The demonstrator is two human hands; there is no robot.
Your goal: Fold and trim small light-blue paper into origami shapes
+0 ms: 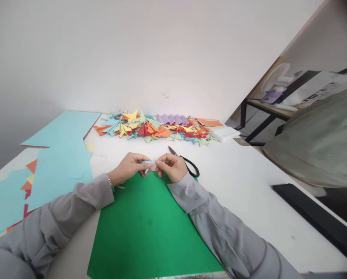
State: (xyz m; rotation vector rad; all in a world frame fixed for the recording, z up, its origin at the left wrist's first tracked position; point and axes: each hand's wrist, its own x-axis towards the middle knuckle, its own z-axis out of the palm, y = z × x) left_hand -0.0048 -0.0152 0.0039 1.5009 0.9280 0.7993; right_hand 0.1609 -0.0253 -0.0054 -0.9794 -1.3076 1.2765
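Between my two hands is a small folded piece of light blue paper [146, 162], held just above the far edge of a green sheet [150, 221]. My left hand [131, 167] pinches its left part between thumb and fingers. At its right end my right hand [172, 166] pinches it too, and the fingertips hide part of the paper. A pair of scissors [193, 166] with black handles lies beside and partly behind my right hand, blade pointing away to the left.
Folded paper planes [144, 128] in several colours are heaped along the wall. Large light blue sheets [63, 170] cover the left side, with orange scraps [31, 166] near them. A long black bar [313, 217] lies at right. Beyond stands a shelf [269, 108] beside a grey-green cloth [315, 135].
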